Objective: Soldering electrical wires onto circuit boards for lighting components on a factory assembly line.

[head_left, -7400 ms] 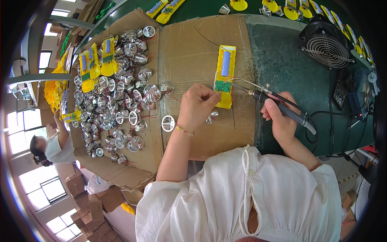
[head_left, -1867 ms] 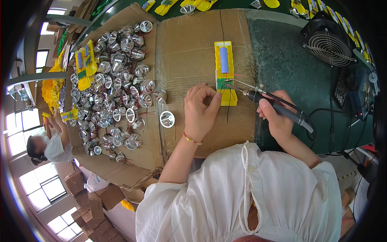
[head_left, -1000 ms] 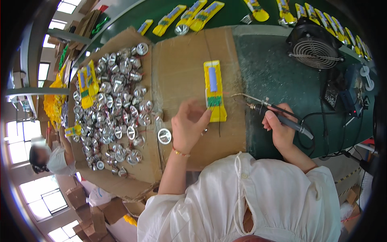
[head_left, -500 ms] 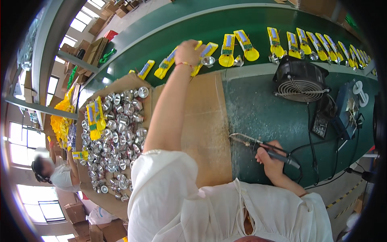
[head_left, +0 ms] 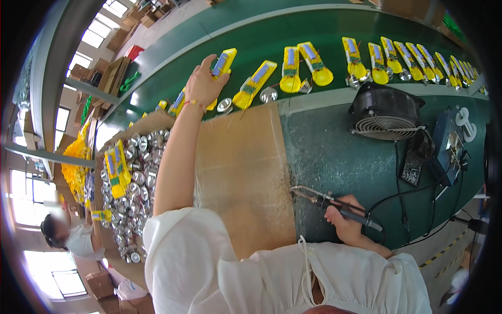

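My left hand [head_left: 205, 83] reaches far out over the green belt, its fingers and thumb closed around the lower end of a yellow flashlight housing [head_left: 226, 62] with a blue cell inside. Beside that hand lie a silver reflector cup [head_left: 225, 106] and another open yellow housing [head_left: 254, 86] with a green circuit board. Low on the right, my right hand [head_left: 343, 219] grips a soldering iron [head_left: 351, 213] whose tip points left, over the edge between the brown board and the green bench.
Many silver reflector cups [head_left: 137, 191] fill a cardboard tray on the left. Brown board [head_left: 240, 172] covers the middle bench. A black fan [head_left: 384, 112] and a blue soldering station [head_left: 447, 144] with cables stand right. More housings line the belt; a co-worker [head_left: 78, 238] is at left.
My left hand has moved left along the belt, and the housing in its fingers is now in plain sight. My right hand keeps hold of the soldering iron; the view has shifted slightly.
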Demonstrator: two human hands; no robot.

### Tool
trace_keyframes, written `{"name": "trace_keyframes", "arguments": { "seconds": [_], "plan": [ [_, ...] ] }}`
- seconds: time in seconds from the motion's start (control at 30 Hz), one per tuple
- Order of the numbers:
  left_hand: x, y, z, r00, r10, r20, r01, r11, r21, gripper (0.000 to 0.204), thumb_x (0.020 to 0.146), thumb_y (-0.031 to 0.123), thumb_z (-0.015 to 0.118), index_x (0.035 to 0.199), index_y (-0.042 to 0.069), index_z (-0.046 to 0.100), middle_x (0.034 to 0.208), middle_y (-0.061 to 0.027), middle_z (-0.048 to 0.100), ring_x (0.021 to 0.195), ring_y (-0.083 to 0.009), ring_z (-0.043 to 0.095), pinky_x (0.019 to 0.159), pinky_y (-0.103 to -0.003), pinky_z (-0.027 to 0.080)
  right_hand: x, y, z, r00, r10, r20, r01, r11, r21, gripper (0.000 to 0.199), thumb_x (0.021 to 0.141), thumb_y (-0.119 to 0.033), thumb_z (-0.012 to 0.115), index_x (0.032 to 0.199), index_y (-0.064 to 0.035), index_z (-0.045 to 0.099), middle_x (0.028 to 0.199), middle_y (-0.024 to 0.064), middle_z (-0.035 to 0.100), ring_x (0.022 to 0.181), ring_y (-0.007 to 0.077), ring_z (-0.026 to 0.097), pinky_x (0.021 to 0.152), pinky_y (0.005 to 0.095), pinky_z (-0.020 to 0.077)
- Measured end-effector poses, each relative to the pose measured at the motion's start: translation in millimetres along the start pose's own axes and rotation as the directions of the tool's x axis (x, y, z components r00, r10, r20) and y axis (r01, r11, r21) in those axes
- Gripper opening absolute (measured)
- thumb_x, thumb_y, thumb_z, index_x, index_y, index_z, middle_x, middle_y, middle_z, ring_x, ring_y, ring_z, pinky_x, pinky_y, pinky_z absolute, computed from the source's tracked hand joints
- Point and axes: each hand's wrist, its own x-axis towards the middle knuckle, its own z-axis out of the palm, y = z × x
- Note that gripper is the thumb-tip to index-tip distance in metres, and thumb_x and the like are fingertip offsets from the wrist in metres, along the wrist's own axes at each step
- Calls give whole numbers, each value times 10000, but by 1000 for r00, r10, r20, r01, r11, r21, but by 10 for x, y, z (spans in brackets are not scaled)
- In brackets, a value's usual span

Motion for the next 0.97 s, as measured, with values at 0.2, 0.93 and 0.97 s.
{"name": "trace_keyframes", "arguments": {
  "seconds": [0.2, 0.93, 0.97],
  "plan": [
    [-1823, 431, -226, 952, 1, 305, 7, 1000, -23, 546, 720, 240, 629, 1220, 139, 435, 1022, -138, 490, 913, -318, 546, 737, -394, 478, 121, -36, 9, 997, 32, -66, -34, 999, -38, 133, 786, -47, 607, 857, 9, 511, 638, 80, 584, 518, 93, 539, 461, 210, 433],
    [-3000, -339, -590, 856, -514, -57, 471, 821, -324, 112, 740, 159, 659, 748, 47, 663, 809, -85, 647, 892, -242, 573, 793, -320, 421, -207, -122, 153, 989, -144, 28, 146, 985, -90, 147, 823, -122, 580, 902, -8, 531, 631, 66, 550, 502, 92, 491, 456, 187, 382],
    [-3043, -159, -608, 851, -523, 52, 496, 767, -408, 118, 748, 160, 656, 783, 48, 661, 855, -116, 654, 971, -239, 571, 849, -285, 411, -248, -153, 182, 987, -154, 55, 159, 983, -92, 165, 827, -138, 580, 916, -9, 529, 635, 72, 555, 512, 94, 502, 462, 181, 389]
  ]
}}
